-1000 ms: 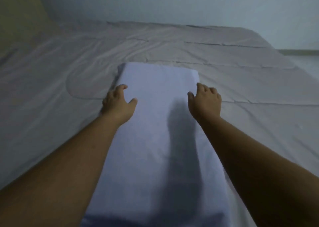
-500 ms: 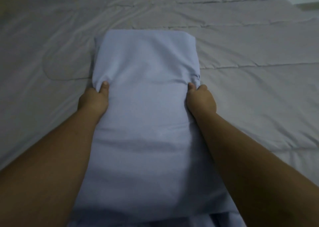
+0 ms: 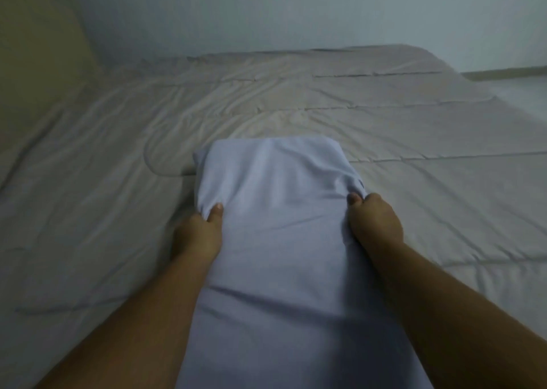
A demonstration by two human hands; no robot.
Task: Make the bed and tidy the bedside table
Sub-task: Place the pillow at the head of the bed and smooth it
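A long pale blue-white pillow (image 3: 278, 240) lies lengthwise on the bed, running from the bottom of the view toward the middle. My left hand (image 3: 198, 234) grips its left edge, thumb on top and fingers under the fabric. My right hand (image 3: 374, 222) pinches its right edge the same way. The pillow's far end looks bunched and slightly lifted above the grey quilted bedcover (image 3: 414, 140). The bedside table is out of view.
The bedcover is wrinkled on the left and toward the far side. A beige headboard or cushion (image 3: 38, 63) rises at the far left. A pale wall (image 3: 296, 9) backs the bed, whose right edge drops to the floor (image 3: 527, 92).
A second ago both hands rested open on the pillow's top. They closed on its side edges, and now its far end is bunched and raised; the view has tilted up.
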